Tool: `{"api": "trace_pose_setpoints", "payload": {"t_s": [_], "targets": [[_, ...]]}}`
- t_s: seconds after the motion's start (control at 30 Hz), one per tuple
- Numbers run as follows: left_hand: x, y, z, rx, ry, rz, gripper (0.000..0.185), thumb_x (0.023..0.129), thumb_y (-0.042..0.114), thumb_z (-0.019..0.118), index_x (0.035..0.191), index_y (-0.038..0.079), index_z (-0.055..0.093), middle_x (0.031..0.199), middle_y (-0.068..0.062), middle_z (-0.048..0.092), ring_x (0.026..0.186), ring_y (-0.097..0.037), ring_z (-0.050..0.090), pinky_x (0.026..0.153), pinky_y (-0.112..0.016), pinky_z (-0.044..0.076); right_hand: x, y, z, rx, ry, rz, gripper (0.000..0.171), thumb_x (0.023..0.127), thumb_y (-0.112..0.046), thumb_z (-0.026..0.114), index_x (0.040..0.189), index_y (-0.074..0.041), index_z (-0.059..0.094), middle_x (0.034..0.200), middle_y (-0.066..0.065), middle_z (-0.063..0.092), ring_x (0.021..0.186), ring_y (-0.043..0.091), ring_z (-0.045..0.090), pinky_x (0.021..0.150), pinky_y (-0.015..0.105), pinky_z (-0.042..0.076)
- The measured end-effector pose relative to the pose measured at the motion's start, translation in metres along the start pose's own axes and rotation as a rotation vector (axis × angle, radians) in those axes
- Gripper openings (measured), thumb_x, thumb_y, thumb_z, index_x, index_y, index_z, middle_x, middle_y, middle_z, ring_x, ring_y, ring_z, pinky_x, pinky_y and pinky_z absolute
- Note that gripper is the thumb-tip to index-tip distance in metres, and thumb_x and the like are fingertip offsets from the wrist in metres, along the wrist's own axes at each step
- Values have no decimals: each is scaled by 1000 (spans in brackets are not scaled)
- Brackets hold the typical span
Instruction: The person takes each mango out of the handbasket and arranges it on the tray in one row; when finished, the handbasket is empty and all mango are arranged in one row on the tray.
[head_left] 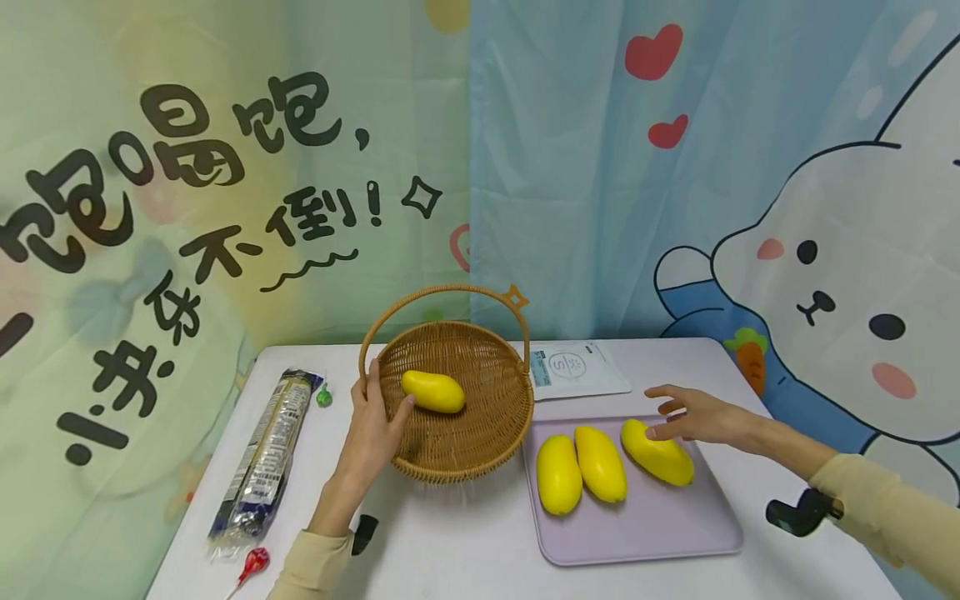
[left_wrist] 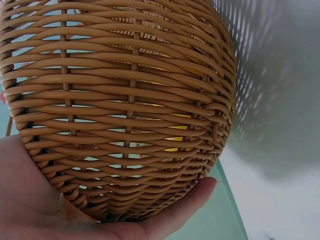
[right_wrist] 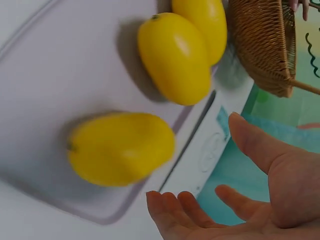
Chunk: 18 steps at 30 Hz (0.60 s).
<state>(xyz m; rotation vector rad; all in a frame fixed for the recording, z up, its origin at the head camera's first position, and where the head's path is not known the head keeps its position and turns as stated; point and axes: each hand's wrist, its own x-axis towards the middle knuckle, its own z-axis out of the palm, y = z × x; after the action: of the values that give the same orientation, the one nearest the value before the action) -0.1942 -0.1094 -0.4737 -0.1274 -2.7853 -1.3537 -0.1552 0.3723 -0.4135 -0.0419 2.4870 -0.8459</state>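
A brown wicker basket (head_left: pixel 480 433) with an arched handle tilts its opening toward me, and one yellow mango (head_left: pixel 435 392) lies inside. My left hand (head_left: pixel 372 425) grips the basket's left rim, thumb at the inner side; the left wrist view shows the woven outside (left_wrist: pixel 125 110) against that hand (left_wrist: pixel 65 215). Over the lilac tray (head_left: pixel 637 537), my right hand (head_left: pixel 693 414) hovers with fingers spread around nothing. Below it lies a mango (head_left: pixel 658 454), apart from the fingers in the right wrist view. Two more mangoes (head_left: pixel 558 475) (head_left: pixel 602 465) lie side by side on the tray's left.
A long plastic-wrapped package (head_left: pixel 262 462) lies on the table's left, near a green wrapped candy (head_left: pixel 323 396) and a red lollipop (head_left: pixel 255 560). Behind the tray is a flat white packet (head_left: pixel 577 371). A printed curtain (head_left: pixel 555 208) hangs behind the table.
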Motion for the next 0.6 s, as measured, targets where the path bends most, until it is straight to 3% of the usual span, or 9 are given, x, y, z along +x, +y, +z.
{"api": "trace_pose_setpoints", "payload": {"t_s": [0.37,0.6], "targets": [[0,0,0,-8,1,-5,88,104,38,57,165,14,-2,162,-35,9,136,-53,45,106,-60,45,7,-64,-7,-42,28,-166,75,94,-41,73,152,-4,41,144,32,50,127,46,55,99,53,54],[1,-1,0,-6,0,0,88,104,37,57,164,12,-2,162,-36,9,136,-54,45,106,-60,45,22,-111,0,-40,-29,-232,68,93,-38,74,150,-11,47,142,23,55,129,42,55,102,52,53]]}}
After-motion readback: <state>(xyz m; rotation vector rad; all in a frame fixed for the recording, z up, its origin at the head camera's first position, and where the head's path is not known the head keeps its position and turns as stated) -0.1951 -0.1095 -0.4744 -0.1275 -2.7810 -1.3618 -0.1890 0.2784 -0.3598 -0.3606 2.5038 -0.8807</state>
